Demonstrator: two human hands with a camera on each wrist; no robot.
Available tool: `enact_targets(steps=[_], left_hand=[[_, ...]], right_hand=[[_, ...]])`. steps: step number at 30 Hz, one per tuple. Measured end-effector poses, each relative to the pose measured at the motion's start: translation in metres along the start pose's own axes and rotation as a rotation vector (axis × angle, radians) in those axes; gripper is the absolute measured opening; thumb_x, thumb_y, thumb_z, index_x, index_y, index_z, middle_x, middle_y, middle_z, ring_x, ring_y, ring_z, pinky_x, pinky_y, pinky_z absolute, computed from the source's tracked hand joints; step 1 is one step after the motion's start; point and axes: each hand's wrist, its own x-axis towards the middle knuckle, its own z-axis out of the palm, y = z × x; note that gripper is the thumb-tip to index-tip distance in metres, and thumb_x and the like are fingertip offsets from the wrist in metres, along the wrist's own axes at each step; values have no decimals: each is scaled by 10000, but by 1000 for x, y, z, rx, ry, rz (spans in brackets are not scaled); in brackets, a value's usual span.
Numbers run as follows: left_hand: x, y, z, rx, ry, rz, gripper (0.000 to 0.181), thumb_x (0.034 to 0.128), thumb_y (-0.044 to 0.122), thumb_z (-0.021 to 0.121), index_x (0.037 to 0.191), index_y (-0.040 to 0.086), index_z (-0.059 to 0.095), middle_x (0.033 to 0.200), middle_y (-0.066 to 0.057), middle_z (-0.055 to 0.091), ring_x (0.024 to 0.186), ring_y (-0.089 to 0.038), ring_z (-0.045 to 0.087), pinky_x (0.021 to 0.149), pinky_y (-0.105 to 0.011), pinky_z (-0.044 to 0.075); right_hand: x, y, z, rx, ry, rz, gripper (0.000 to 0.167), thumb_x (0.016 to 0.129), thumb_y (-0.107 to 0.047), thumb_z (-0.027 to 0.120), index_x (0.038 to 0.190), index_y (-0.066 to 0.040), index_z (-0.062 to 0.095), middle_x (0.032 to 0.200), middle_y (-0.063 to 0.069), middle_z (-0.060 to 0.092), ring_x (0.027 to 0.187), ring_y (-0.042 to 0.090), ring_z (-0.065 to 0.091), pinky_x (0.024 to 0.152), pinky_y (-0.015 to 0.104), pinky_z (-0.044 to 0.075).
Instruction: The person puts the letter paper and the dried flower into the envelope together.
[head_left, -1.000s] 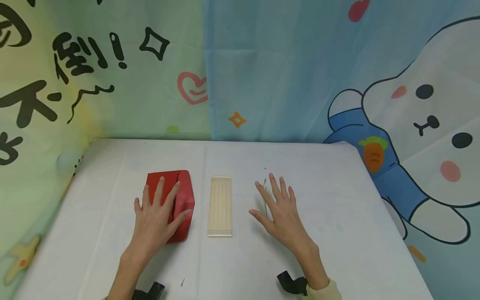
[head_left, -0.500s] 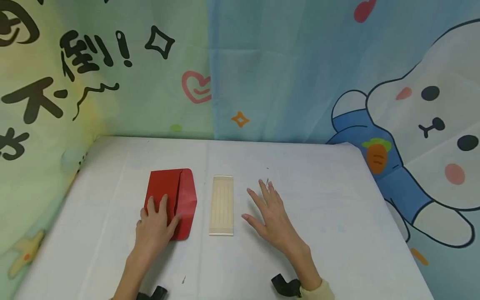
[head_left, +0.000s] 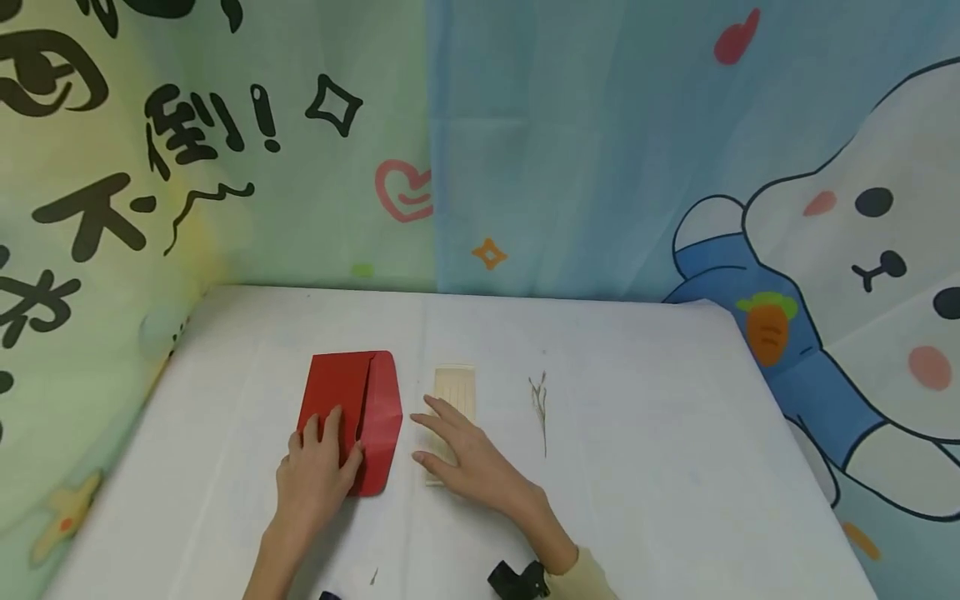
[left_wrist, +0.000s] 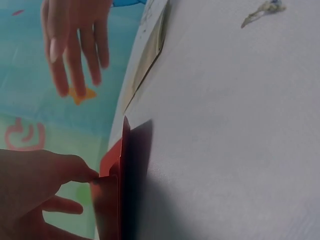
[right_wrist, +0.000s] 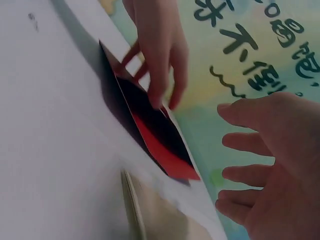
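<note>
A red envelope (head_left: 337, 392) lies on the white table with its flap unfolded to the right. My left hand (head_left: 311, 479) rests on its lower part, fingertips on the paper and thumb near the pocket's edge. The pocket gapes, dark inside, in the right wrist view. To the right lies a beige rectangular piece (head_left: 455, 385) with lengthwise lines. Over it my right hand (head_left: 476, 462) hovers with fingers extended leftward, covering its middle; the left wrist view shows that hand (left_wrist: 80, 40) holding nothing.
A thin dried sprig (head_left: 540, 408) lies to the right on the white table (head_left: 675, 467). Near the front is a tiny dried scrap (head_left: 373, 577). A printed cloth (head_left: 562, 167) hangs behind the table's back edge.
My right hand has moved left from above the sprig to the beige piece, uncovering the sprig. My left hand has slid back toward me on the envelope, its fingers bending more.
</note>
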Motion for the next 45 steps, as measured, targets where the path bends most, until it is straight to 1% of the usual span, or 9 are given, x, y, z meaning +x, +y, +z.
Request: enact_targets(steps=[9, 15, 21, 24, 28, 34, 37, 40, 45], left_hand=[[4, -6, -7, 13, 13, 13, 632, 926, 279, 716, 1447, -5, 499, 1331, -345, 573, 1100, -566, 586, 691, -628, 589], [3, -5, -7, -15, -41, -19, 669, 945, 310, 684, 1486, -5, 449, 1366, -330, 562, 1142, -552, 569, 705, -668, 575], [3, -3, -6, 1, -70, 32, 754, 970, 278, 665, 1602, 163, 270, 1400, -330, 496, 1111, -547, 579, 627, -628, 586], [4, -4, -9, 41, -118, 64, 604, 995, 256, 634, 1550, 227, 399, 1429, -329, 453, 1110, -557, 566, 607, -598, 590], [10, -6, -14, 65, -183, 64, 403, 1002, 262, 626, 1397, 196, 589, 1443, -323, 446, 1139, -571, 544, 623, -597, 588], [5, -11, -22, 8, -190, 84, 349, 1005, 347, 651, 1323, 209, 615, 1465, -287, 462, 1192, -566, 550, 645, -649, 570], [2, -16, -27, -48, -196, 100, 463, 955, 444, 713, 1344, 221, 601, 1502, -283, 440, 1239, -577, 527, 682, -685, 556], [3, -22, -29, -102, -229, 113, 680, 832, 529, 814, 1389, 218, 579, 1551, -283, 391, 1293, -597, 477, 736, -714, 541], [1, -31, -26, -121, -275, 160, 916, 653, 489, 946, 1428, 195, 556, 1576, -296, 360, 1322, -616, 436, 766, -695, 556]], right_hand=[[43, -6, 35, -110, -104, -48, 422, 1028, -223, 631, 1424, -82, 596, 1624, 120, 420, 1528, 283, 365, 1216, 413, 363], [49, -6, 50, -124, -124, -25, 396, 1041, -234, 600, 1410, -89, 616, 1616, 112, 433, 1518, 249, 387, 1213, 391, 368], [46, -3, 59, -296, -103, -73, 372, 1013, -235, 650, 1364, -110, 662, 1600, 133, 451, 1515, 282, 390, 1193, 386, 396], [47, 0, 62, -361, -73, -100, 333, 1010, -276, 665, 1315, -147, 702, 1580, 111, 485, 1494, 255, 427, 1150, 375, 448], [52, 2, 60, -394, -38, -118, 301, 1007, -328, 670, 1261, -185, 742, 1540, 79, 539, 1456, 225, 483, 1073, 364, 518], [50, 3, 60, -390, -45, -131, 310, 999, -323, 681, 1276, -196, 740, 1535, 80, 546, 1452, 235, 490, 1052, 366, 533], [52, 2, 59, -398, -71, -128, 324, 1002, -323, 677, 1294, -192, 729, 1551, 78, 528, 1467, 239, 471, 1070, 369, 520], [54, 1, 57, -401, -82, -113, 336, 1004, -329, 675, 1307, -192, 721, 1562, 74, 516, 1481, 238, 452, 1095, 377, 501], [48, 5, 63, -345, -82, -87, 367, 1005, -341, 673, 1340, -193, 698, 1580, 74, 494, 1499, 243, 422, 1113, 391, 485]])
